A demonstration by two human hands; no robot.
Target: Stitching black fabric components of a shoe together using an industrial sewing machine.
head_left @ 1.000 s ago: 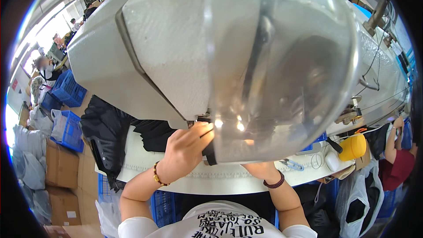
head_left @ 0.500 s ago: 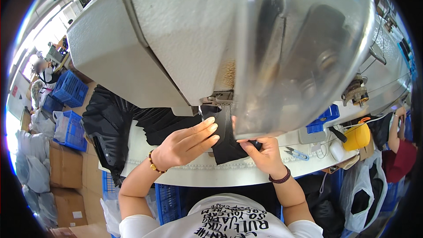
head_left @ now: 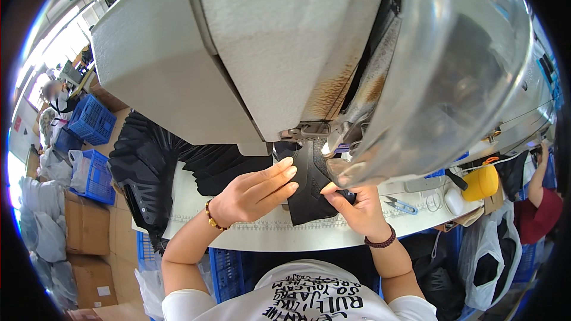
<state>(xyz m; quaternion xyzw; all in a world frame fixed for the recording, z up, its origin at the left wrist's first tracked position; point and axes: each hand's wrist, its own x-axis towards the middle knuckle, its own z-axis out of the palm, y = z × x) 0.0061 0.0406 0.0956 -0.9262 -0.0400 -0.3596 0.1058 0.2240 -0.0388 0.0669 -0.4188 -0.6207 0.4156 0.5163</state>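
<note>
A black fabric piece [head_left: 310,199] lies under the needle area of a large pale sewing machine [head_left: 285,35]. My left hand [head_left: 253,195] rests at the fabric's left edge, fingers stretched out together just below the presser foot [head_left: 306,131]. On the other side, my right hand [head_left: 357,209] pinches the right edge of the same piece between thumb and fingers. Its fingertips are partly covered by the machine's clear curved shield [head_left: 440,101]. A row of overlapping black pieces [head_left: 220,169] runs leftward behind my left hand and hangs over the table's left end.
On the white table [head_left: 267,238], to the right, lie blue thread snips [head_left: 401,205] and a yellow container [head_left: 480,184]. Blue crates [head_left: 94,120] and cardboard boxes [head_left: 88,226] stand at left. A co-worker in a dark red top [head_left: 538,217] is at far right.
The clear shield now sits farther right in view, uncovering the presser foot area and more of my right hand. Both hands hold nearly the same place on the fabric.
</note>
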